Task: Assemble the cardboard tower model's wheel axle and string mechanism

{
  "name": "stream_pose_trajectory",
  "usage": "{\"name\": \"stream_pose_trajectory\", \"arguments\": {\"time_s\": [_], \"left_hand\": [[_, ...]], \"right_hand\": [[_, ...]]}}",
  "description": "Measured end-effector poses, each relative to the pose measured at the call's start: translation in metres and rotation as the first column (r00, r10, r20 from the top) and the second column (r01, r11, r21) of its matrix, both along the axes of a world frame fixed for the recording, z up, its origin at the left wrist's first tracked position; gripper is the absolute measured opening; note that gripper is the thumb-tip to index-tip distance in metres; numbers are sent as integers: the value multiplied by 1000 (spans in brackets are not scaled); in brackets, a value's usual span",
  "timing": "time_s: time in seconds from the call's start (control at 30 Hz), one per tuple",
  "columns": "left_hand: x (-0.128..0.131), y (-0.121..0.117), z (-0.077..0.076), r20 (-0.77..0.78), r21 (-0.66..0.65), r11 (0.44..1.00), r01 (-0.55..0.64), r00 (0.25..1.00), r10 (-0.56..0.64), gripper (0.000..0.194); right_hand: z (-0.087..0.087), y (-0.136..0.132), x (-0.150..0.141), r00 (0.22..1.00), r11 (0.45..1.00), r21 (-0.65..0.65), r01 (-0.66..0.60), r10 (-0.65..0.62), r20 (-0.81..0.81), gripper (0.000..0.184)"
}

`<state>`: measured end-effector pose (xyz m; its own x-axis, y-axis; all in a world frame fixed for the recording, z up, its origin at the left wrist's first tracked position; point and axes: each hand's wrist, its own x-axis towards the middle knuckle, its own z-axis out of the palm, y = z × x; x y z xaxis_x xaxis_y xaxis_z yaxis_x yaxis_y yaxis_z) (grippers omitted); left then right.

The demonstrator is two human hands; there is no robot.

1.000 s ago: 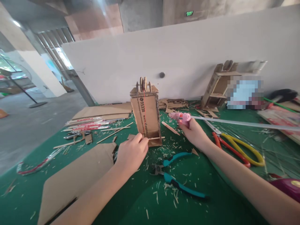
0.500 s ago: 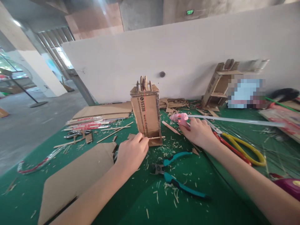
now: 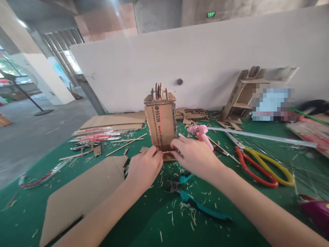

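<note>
An upright cardboard box structure with round cardboard discs on top stands at the centre of the green table. Across its lower front runs a thin wooden stick. My left hand pinches the stick's left end. At the stick's right end are the bent fingers of my right hand, closed around it. Behind my right hand a pink glue gun lies on the table, a long clear glue stick sticking out of its back.
Diagonal cutters with teal handles lie in front of the box. Scissors with red and yellow handles rest at right, a cardboard sheet at left. Another cardboard structure leans at the wall, and wood shavings cover the table.
My right hand has put the glue gun down and let go of it, then moved left to the stick's right end. My left hand has kept its hold at the box.
</note>
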<state>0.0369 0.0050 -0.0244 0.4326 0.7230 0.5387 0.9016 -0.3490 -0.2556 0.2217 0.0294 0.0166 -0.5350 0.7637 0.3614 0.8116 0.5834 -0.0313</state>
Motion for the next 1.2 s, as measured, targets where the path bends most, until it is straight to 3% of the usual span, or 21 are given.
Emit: {"name": "stream_pose_trajectory", "arguments": {"time_s": [0.17,0.63,0.8,0.97,1.07,1.2], "left_hand": [[0,0,0,25,-16,1000,8,1000,-7,18],[1,-1,1,4,-3,1000,8,1000,-8,16],[0,-1,0,-14,-5,1000,1,1000,-1,17],[1,-1,1,-29,18,1000,-16,999,17,16],[1,-1,2,-24,4,1000,-22,999,22,17],[-1,0,0,-6,-8,1000,1,1000,-1,18]], "right_hand": [[-22,16,-8,994,993,52,-105,107,-33,9],[-18,11,-8,989,988,84,-128,121,88,18],[-11,9,-4,991,988,100,-117,109,79,19],[12,-5,4,993,994,72,-77,70,96,19],[18,-15,7,978,998,-47,-42,51,204,24],[10,-17,11,910,994,-96,47,-3,416,21]]}}
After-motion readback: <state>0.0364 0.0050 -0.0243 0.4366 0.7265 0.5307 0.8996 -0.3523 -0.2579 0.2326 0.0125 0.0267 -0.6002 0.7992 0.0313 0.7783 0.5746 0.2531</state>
